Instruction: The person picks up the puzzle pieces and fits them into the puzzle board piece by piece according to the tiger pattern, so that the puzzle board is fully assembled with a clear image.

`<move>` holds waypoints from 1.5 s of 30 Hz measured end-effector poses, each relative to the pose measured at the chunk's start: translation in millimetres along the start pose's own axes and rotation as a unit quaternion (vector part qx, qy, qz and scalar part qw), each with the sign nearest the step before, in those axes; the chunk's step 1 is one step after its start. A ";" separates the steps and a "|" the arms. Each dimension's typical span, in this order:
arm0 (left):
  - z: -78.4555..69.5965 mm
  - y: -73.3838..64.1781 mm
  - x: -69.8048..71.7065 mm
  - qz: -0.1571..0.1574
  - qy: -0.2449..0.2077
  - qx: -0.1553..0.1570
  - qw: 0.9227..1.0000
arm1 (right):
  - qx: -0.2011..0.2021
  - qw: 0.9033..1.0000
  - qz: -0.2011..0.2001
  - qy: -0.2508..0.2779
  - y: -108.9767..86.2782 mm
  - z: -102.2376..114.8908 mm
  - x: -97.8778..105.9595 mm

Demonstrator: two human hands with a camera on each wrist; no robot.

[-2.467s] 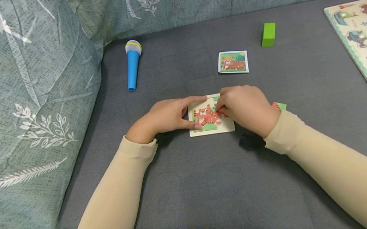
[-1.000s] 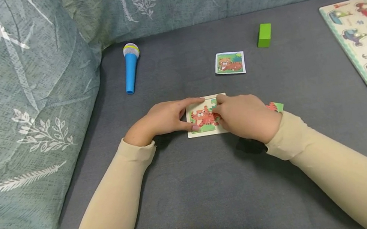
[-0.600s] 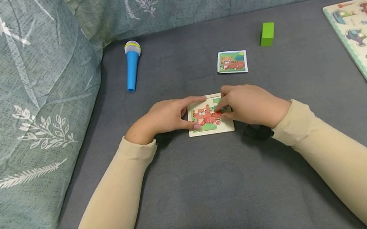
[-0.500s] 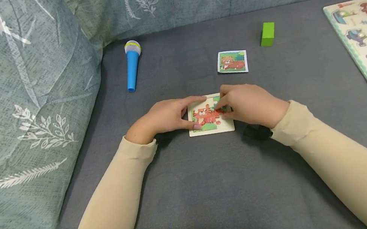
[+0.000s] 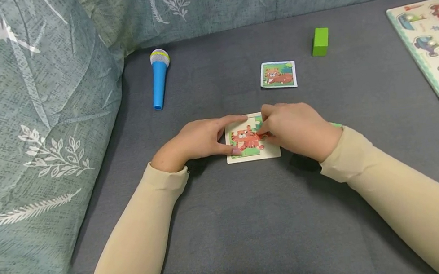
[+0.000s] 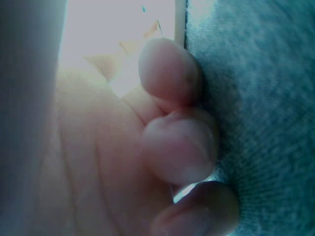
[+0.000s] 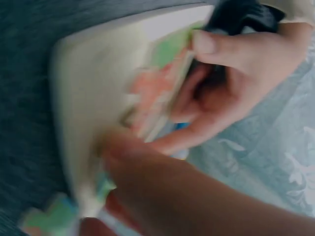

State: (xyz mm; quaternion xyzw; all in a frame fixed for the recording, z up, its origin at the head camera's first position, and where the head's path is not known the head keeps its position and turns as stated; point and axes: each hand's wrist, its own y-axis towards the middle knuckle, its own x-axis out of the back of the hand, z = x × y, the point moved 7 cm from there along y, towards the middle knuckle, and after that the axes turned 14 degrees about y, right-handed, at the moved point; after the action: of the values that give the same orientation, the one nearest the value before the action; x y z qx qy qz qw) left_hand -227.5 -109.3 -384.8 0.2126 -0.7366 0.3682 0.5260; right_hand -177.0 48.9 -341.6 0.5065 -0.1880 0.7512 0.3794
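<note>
The tiger jigsaw board point(image 5: 271, 153), a pale tray partly filled with picture pieces, lies on the grey cloth. At its left side my left hand point(image 5: 195, 142) holds it, thumb on the near part and index finger along the far edge. My right hand point(image 5: 297, 128) is over the board's right half, thumb and index finger pinching at a red tiger puzzle piece point(image 5: 260, 135), mostly hidden by the fingers. In the right wrist view, the fingers of both hands point(image 7: 221, 51) are at the blurred board. Curled fingers point(image 6: 170, 71) fill the left wrist view.
A loose green puzzle piece point(image 5: 336, 124) shows beyond the right wrist. Farther back lie a tiger picture card point(image 5: 278, 75), a green block point(image 5: 320, 42) and a blue toy microphone point(image 5: 159, 81). A vehicle puzzle board point(image 5: 438, 55) is at the right; a leaf-patterned curtain point(image 5: 42, 152) borders the left.
My right hand's fingers have drawn closer together and the hand has turned slightly since half a second ago. A loose green piece shows again behind its wrist. My left hand stays on the board.
</note>
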 end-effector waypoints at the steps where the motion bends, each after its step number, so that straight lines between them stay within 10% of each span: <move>1: 0.2 -0.2 -0.1 0.001 -0.001 0.001 1.000 | -0.004 1.000 -0.003 0.001 0.2 -0.5 -0.1; 10: 0.5 -0.6 -0.2 0.002 -0.002 0.002 1.000 | 0.005 0.999 -0.025 0.043 2.0 -2.8 -2.8; 22: -0.7 0.3 -0.3 0.004 -0.001 0.008 1.000 | -0.065 0.982 0.028 -0.177 -6.0 36.7 -21.6; 45: -0.1 -0.1 0.9 -0.006 0.001 0.004 1.000 | -0.071 0.981 0.001 -0.182 -9.9 46.2 -27.5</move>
State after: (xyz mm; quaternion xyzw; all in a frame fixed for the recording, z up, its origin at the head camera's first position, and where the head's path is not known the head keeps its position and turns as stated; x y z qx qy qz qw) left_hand -227.7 -109.2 -384.0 0.2187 -0.7334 0.3683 0.5278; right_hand -135.4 14.1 -348.2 0.6063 -0.3077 0.6314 0.3729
